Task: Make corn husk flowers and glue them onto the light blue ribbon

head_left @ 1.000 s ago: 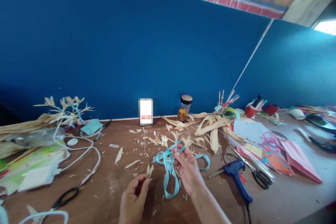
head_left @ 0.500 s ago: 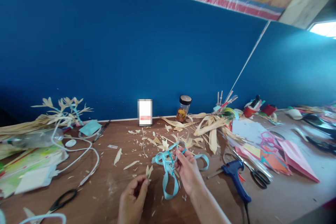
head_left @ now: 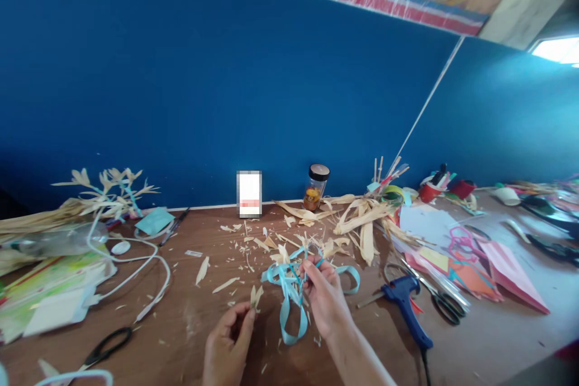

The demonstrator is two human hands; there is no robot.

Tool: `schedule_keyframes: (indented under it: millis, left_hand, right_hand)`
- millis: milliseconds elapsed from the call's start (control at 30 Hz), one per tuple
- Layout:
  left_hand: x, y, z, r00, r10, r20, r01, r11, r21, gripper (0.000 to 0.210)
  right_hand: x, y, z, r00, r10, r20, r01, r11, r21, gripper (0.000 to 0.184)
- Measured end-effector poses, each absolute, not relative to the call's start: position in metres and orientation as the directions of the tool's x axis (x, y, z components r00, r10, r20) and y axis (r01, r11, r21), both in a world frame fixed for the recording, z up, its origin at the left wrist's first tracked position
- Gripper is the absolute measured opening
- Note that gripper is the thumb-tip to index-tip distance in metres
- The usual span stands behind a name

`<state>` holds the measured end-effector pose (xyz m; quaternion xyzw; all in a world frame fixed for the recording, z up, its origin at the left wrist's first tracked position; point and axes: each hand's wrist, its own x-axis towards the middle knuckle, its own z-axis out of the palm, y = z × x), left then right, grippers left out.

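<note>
Between the thumb and fingers of my left hand (head_left: 228, 335) is a small piece of pale dried husk with pointed petals (head_left: 256, 297). To its right, my right hand (head_left: 324, 292) pinches a thin stem wrapped in light blue ribbon. A pale husk flower (head_left: 282, 254) shows at the stem's left side. Loops of light blue ribbon (head_left: 289, 319) lie on the table under and beside my right hand. My fingers hide part of the stem. The two hands are apart, both low over the brown table (head_left: 190, 289).
Husk scraps litter the table ahead. A blue glue gun (head_left: 409, 310) and black-handled scissors (head_left: 447, 307) lie right; other scissors (head_left: 108, 345) and a white cable (head_left: 167, 271) lie left. At the back stand a lidded jar (head_left: 315, 187) and husk flowers on blue stems (head_left: 129, 193).
The stem in my right hand has turned slightly, and its husk flower has shifted a little left and down. My left hand keeps its husk piece almost in place.
</note>
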<state>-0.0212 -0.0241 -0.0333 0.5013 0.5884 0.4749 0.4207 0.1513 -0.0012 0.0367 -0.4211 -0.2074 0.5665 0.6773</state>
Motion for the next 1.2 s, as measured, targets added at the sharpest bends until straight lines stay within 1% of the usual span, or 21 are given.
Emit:
schedule_keyframes:
  millis: [167, 433, 667, 800, 1067, 1200]
  left_hand:
    - [-0.021, -0.024, -0.029, -0.133, 0.991, -0.033, 0.187, 0.057, 0.981, 0.033]
    - [-0.021, -0.025, -0.026, -0.155, 0.988, -0.028, 0.205, 0.059, 0.977, 0.033]
    - [-0.021, -0.024, -0.03, -0.15, 0.988, -0.046, 0.178, 0.073, 0.981, 0.034]
    - [-0.021, -0.024, -0.029, -0.148, 0.988, -0.045, 0.184, 0.072, 0.98, 0.033]
    - [-0.02, -0.024, -0.024, -0.165, 0.986, -0.003, 0.209, 0.038, 0.977, 0.031]
    - [-0.02, -0.025, -0.024, -0.151, 0.988, -0.011, 0.206, 0.042, 0.978, 0.031]
  right_hand:
    - [0.148, -0.002, 0.044, 0.215, 0.953, -0.215, -0.647, -0.026, -0.762, 0.018]
    - [0.151, 0.001, 0.039, 0.23, 0.944, -0.235, -0.677, -0.018, -0.736, 0.019]
    - [0.152, 0.001, 0.037, 0.208, 0.949, -0.235, -0.702, -0.023, -0.712, 0.02]
    - [0.152, 0.002, 0.036, 0.218, 0.948, -0.233, -0.702, -0.014, -0.713, 0.018]
    - [0.152, 0.002, 0.034, 0.227, 0.944, -0.24, -0.69, -0.018, -0.724, 0.022]
    - [0.152, 0.003, 0.034, 0.23, 0.94, -0.251, -0.69, -0.024, -0.724, 0.023]
